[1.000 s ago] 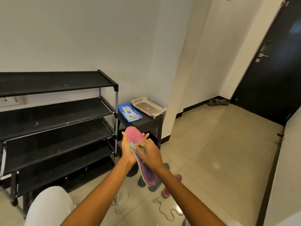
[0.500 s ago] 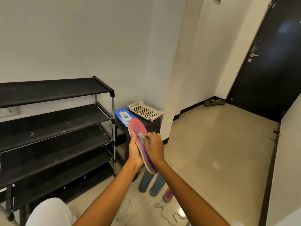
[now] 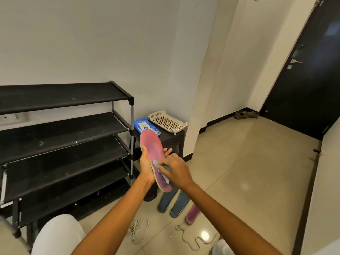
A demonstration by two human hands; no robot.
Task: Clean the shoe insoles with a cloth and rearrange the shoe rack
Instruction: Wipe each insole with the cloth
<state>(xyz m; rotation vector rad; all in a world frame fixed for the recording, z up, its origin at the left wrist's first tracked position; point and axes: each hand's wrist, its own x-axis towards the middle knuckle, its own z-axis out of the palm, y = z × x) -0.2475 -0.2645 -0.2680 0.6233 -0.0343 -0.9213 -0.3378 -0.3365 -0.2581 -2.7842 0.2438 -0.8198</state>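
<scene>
Perforated cream basket (image 3: 167,122) on the small dark side table (image 3: 173,139), nothing visible inside; blue wipes packet (image 3: 145,125) flat beside it. Black shoe rack (image 3: 62,142) to the left, every visible shelf bare.

Compared with half a second ago: cloth further down the insole, near its middle rather than up by the toe; left fingertips now showing past the far edge.

Pink insole (image 3: 155,159) held up in front of the side table, long axis running from toe at upper left to purple heel at lower right, top face toward the camera. Left hand (image 3: 147,167) wrapped round it from behind, thumb on the near edge. Right hand (image 3: 176,171) curled on a pale teal cloth (image 3: 161,165), pressing it to the insole.

On the floor below: two blue insoles (image 3: 173,203), a second purple insole (image 3: 192,214), loose laces (image 3: 137,230).
</scene>
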